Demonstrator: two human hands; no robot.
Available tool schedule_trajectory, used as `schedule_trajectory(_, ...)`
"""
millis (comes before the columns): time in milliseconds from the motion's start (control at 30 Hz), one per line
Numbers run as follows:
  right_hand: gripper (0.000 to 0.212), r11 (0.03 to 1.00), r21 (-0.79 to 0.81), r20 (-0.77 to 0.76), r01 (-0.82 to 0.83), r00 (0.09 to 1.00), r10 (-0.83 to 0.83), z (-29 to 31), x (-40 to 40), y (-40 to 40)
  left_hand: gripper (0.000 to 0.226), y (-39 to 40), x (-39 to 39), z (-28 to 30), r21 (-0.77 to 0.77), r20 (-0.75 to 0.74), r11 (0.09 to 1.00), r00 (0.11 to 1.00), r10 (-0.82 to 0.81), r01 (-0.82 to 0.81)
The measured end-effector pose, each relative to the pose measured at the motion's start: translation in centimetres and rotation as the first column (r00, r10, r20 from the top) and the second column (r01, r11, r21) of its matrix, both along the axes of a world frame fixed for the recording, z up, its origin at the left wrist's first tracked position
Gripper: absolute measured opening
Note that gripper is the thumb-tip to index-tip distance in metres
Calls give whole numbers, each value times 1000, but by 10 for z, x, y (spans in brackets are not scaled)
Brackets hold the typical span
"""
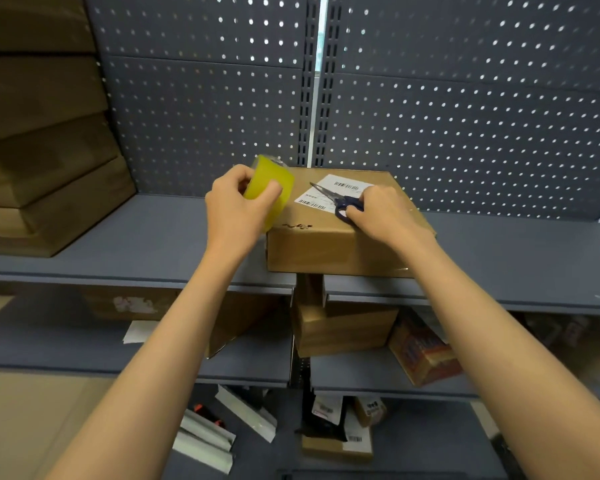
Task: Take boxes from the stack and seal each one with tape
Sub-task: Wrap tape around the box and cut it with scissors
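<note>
The left hand (pixel 238 206) is gripping the yellow tape roll (pixel 270 188) just left of the cardboard box (pixel 329 244), while the right hand (pixel 381 213) is pinching the scissors (pixel 340 199) lying across its top, blades pointing toward the roll.

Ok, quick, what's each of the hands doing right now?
Left hand: grips the yellow tape roll.
Right hand: holds the blue-handled scissors on the box.

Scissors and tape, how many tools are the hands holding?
2. The tape is in the left hand; the scissors are under the right hand on the box.
</note>
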State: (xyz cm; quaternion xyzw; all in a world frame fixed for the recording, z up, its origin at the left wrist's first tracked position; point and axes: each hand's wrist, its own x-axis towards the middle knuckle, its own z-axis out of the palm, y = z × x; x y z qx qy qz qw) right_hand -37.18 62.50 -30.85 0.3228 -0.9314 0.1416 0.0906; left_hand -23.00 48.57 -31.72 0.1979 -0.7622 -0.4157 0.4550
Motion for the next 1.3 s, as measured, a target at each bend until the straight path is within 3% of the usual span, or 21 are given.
schedule_trajectory(100, 30, 997, -62, -1, -46, 999, 46, 5, 7, 2, 24, 5, 4, 0, 47, -58, 998, 998, -35, 37)
schedule_trajectory(167, 27, 961, -234, 23, -148, 987, 158, 12, 16, 1, 22, 11, 9, -1, 51, -97, 997, 994, -53, 58)
schedule_trajectory(300, 20, 697, -635, 23, -333, 894, 448, 30, 44, -14, 12, 21, 20, -3, -38, -122, 999, 992, 11, -16)
schedule_trajectory(433, 18, 547, -716, -14, -433, 793, 609, 39, 57, -29, 11, 30, 32, -1, -32, -158, 999, 987, 16, -22)
schedule_trajectory(867, 11, 588, -696, 84, -413, 765, 638, 19, 64, -22, 9, 59, 49, -23, 68, -214, 997, 977, -23, 38)
schedule_trajectory(1000, 6, 587, -721, 185, -367, 715, 674, 17, 68, -16, 10, 63, 51, -28, 83, -208, 995, 977, -37, 55)
schedule_trajectory(1133, 8, 654, -718, 386, -240, 644, 661, 14, 65, -13, 10, 67, 52, -36, 79, -187, 993, 980, -75, 91)
schedule_trajectory(1300, 9, 675, -686, 375, -271, 664, 647, 7, 65, -11, 14, 66, 52, -46, 104, -168, 980, 974, -150, 169)
